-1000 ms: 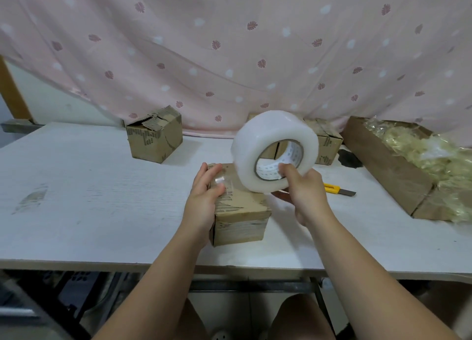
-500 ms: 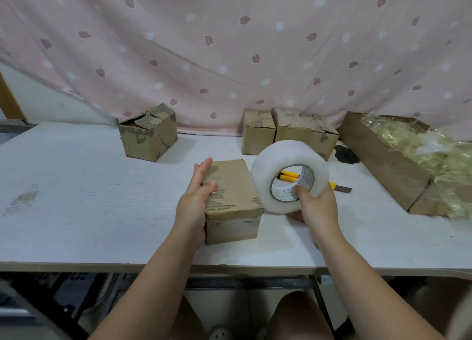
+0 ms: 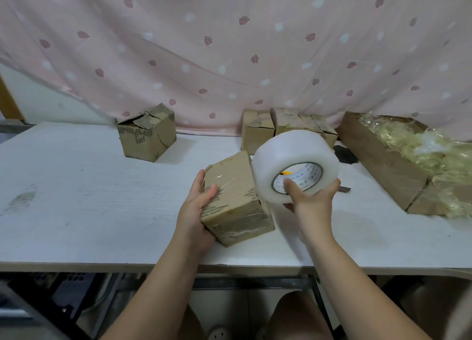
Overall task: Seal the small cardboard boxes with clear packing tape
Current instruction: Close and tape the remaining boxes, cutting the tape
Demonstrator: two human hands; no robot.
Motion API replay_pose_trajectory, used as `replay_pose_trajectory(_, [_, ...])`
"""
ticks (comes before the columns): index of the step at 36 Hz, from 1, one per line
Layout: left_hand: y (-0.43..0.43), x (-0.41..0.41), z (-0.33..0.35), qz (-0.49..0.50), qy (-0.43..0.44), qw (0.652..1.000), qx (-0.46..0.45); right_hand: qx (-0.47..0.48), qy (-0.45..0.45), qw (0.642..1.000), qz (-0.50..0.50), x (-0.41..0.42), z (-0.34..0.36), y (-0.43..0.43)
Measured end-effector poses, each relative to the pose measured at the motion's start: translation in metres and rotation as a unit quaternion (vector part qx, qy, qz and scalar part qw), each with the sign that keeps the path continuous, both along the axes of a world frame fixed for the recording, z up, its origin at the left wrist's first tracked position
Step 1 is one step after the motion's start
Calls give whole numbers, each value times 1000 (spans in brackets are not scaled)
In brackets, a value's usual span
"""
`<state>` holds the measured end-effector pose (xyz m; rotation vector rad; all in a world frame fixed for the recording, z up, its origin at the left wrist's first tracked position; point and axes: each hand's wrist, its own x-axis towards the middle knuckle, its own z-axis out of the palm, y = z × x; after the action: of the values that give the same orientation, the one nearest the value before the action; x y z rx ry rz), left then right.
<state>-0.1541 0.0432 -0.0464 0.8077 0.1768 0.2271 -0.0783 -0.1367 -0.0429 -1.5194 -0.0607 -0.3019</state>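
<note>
Near the front edge of the tabletop (image 3: 89, 199), about at its middle, the small cardboard box (image 3: 237, 204) sat tipped and turned at an angle, its top face glossy with clear tape already laid across it. The left hand (image 3: 198, 209) gripped it from the left, fingers wrapped over the far edge and thumb pressed on the top. Just beside the box's right edge, seemingly touching it, was the tape roll (image 3: 293, 161). The right hand (image 3: 310, 207) carried it, thumb hooked into the core and the other fingers curled under the outer face. A pale film seemed to run from the roll down the box's right side, though whether it was stuck there could not be told. The step in hand looked like wrapping a band round this box, partway done. The next move would likely call for turning the box with the left hand while drawing the roll round under tension, then pressing the strip flat and cutting it. A utility knife (image 3: 344, 189) lay just behind the roll, mostly hidden. Further back stood a ragged-topped box (image 3: 146, 135) at the left and a cluster of closed boxes (image 3: 256, 132) against the patterned curtain (image 3: 229, 46). At the right was a long carton (image 3: 383, 161) of yellowish plastic wrapping.
</note>
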Motion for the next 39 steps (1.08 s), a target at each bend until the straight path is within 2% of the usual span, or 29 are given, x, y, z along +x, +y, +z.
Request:
replay_pose_trajectory(6, [21, -6, 4, -65, -8, 991, 117, 26, -30, 998, 40, 1, 21, 5])
replay_pose_trajectory(10, [37, -10, 9, 0, 42, 976, 212, 52, -25, 996, 62, -1, 22, 17])
replay_pose_trajectory(12, [41, -13, 14, 33, 39, 941, 333, 49, -33, 996, 65, -3, 22, 23])
replay_pose_trajectory(14, [42, -16, 21, 45, 30, 890, 452, 31, -41, 996, 68, -4, 25, 28])
replay_pose_trajectory(16, [39, -17, 27, 79, 24, 845, 528, -4, -66, 996, 65, -3, 28, 32])
replay_pose_trajectory(17, [37, -17, 31, 101, 13, 837, 538, -24, -85, 994, 66, -4, 31, 35])
replay_pose_trajectory(19, [32, -16, 39, 115, -22, 857, 501, -57, -116, 988, 78, -4, 35, 40])
replay_pose_trajectory(21, [28, -16, 45, 83, -53, 888, 450, -85, -131, 984, 85, -4, 37, 45])
replay_pose_trajectory(26, [38, -16, 46, -6, -55, 904, 424, -87, -126, 983, 101, -4, 41, 55])
replay_pose_trajectory(28, [42, -16, 47, -23, -34, 903, 427, -60, -116, 985, 111, -4, 40, 58])
replay_pose_trajectory(32, [40, -16, 45, 10, -4, 915, 402, 43, -24, 986, 156, -4, 38, 71])
replay_pose_trajectory(36, [26, -20, 37, 67, 3, 926, 373, 12, 5, 973, 228, -7, 35, 81])
replay_pose_trajectory(39, [26, -24, 31, 61, 4, 931, 361, 15, 13, 961, 274, -5, 38, 82])
